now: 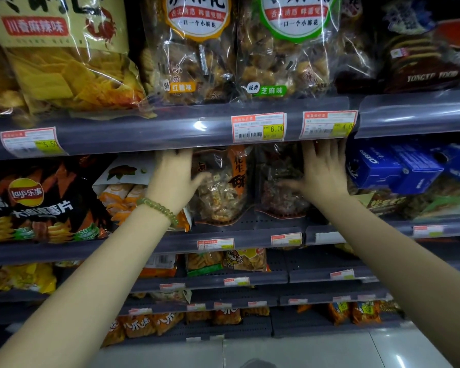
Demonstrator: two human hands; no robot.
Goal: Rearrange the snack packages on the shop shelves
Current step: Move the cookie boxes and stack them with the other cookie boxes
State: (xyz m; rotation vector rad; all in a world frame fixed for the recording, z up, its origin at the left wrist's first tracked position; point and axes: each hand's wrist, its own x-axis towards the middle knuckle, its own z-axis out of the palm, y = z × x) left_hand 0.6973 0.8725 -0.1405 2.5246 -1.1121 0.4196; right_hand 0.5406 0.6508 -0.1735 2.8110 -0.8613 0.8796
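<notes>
Two clear snack bags stand upright side by side on the second shelf: a peanut-brittle bag with an orange label (221, 187) and a darker bag (282, 181) to its right. My left hand (173, 176), with a green bead bracelet at the wrist, lies against the left edge of the peanut-brittle bag, thumb on its front. My right hand (322, 171) is spread at the right edge of the darker bag, thumb touching it. The fingertips of both hands are hidden under the upper shelf's edge. Neither hand visibly clasps a bag.
The grey upper shelf rail (170, 128) with price tags hangs just above my hands. A black Lay's chip bag (37, 203) and orange packs (122, 197) sit to the left, blue Oreo boxes (398, 168) to the right. Lower shelves hold more snack bags.
</notes>
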